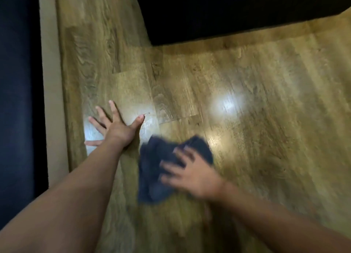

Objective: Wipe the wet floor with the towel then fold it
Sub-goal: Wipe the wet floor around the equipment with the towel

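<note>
We see our left hand (115, 128) flat on the wooden floor (266, 119), palm down, fingers straight and spread wide, the thumb pointing off to the right. Just to its right, apart from it, lies the dark blue towel (157, 169), bunched into a loose heap on the planks. Our right hand (191, 173) rests on top of the towel's right part, fingers spread and laid across the cloth; the hand is blurred, so we cannot tell whether the fingertips dig into the fabric or only press on it. Both forearms reach in from the bottom of the view. Bright glare patches sit on the floor, one under the left hand's fingers, one just above the towel's right edge and a larger one further up to the right. A pale baseboard (51, 81) runs along the floor's left edge, with a dark blue wall (17, 81) beyond it. A large black shape (228, 11) covers the floor's upper right.
</note>
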